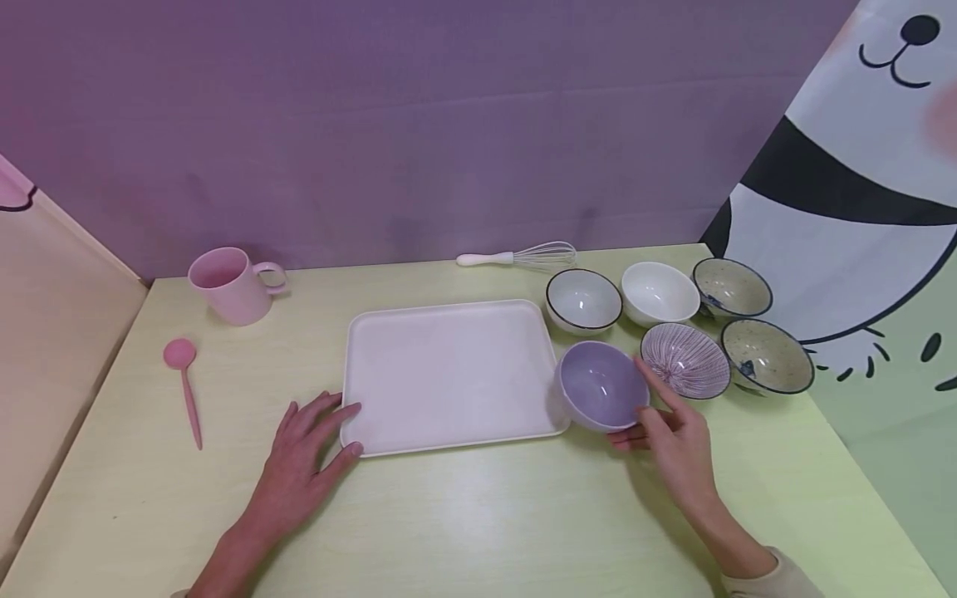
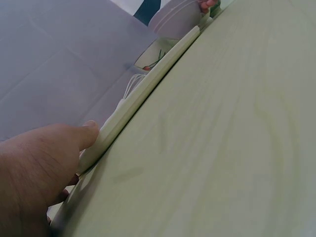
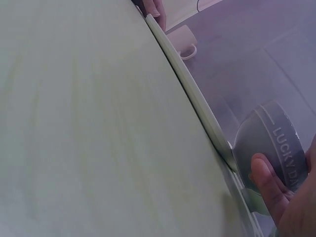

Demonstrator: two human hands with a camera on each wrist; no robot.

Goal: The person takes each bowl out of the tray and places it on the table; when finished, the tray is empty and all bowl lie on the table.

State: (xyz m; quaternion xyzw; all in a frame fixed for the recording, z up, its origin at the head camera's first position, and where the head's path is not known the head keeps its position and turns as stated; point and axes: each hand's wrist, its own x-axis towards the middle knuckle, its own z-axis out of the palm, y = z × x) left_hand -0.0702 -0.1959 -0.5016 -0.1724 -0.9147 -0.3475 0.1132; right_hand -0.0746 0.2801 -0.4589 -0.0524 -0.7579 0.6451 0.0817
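My right hand (image 1: 676, 453) grips a purple bowl (image 1: 601, 384) from its right side, fingers along the rim and lower wall. The bowl overlaps the right edge of a white rectangular tray (image 1: 449, 378). Raised lettering on the bowl (image 3: 266, 143) reads "LUCKY DA", with the remainder hidden by the hand. At the tray's near left corner rests my left hand (image 1: 306, 461), fingers spread, thumb and forefinger touching the rim. In the left wrist view, the thumb of the left hand (image 2: 44, 163) lies against the tray's edge (image 2: 143, 96).
Right of the tray stand a dark-rimmed white bowl (image 1: 583, 301), a plain white bowl (image 1: 660, 293), a striped bowl (image 1: 685, 360) and two speckled bowls (image 1: 731, 286). A whisk (image 1: 516, 256) lies behind. On the left are a pink mug (image 1: 235, 286) and pink spoon (image 1: 185, 382).
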